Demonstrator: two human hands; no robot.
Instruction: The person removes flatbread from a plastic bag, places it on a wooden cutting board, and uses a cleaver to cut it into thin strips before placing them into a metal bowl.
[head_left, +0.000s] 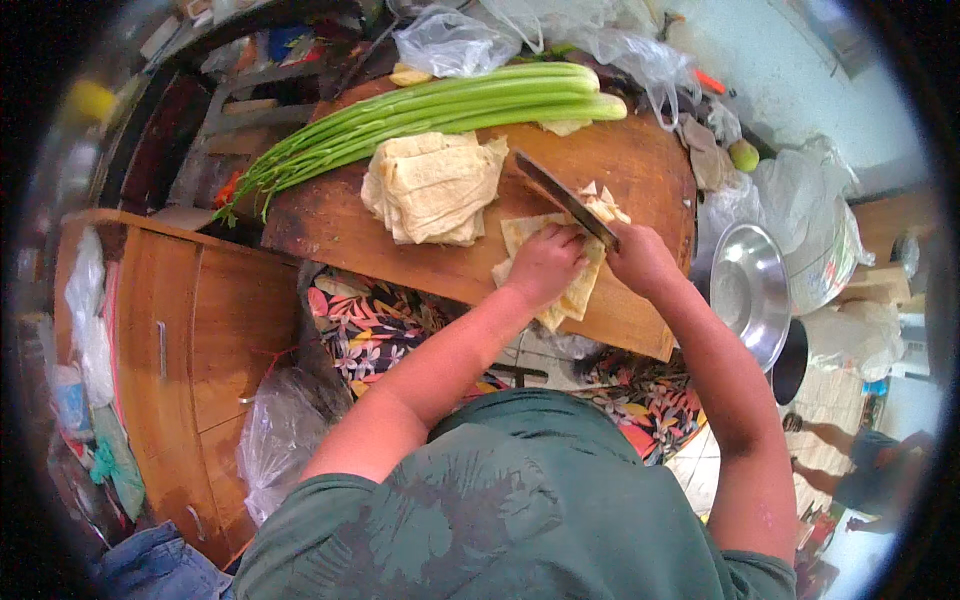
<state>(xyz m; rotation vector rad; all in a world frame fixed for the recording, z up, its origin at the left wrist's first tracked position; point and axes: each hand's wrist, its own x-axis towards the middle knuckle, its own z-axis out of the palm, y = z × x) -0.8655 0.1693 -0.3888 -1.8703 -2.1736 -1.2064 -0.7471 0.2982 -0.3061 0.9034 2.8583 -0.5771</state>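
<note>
My right hand (641, 259) grips the handle of a kitchen knife (559, 189), its dark blade pointing away to the upper left. Beside the blade, my left hand (547, 262) presses down on a few pale flat sheets (581, 289), perhaps tofu skin, with fingers curled near the blade. Some of these sheets hang over the near edge of the wooden board (615, 161). Small cut pieces (602, 201) lie on the knife's far right side. A folded stack of the same sheets (435, 187) rests left of my hands.
Behind the stack lies a bunch of celery (450, 105). Plastic bags (457, 41) crowd the far edge. At the right is a metal bowl (750, 292); a wooden cabinet (172, 322) is on the left. Another person (874, 465) is at the far right.
</note>
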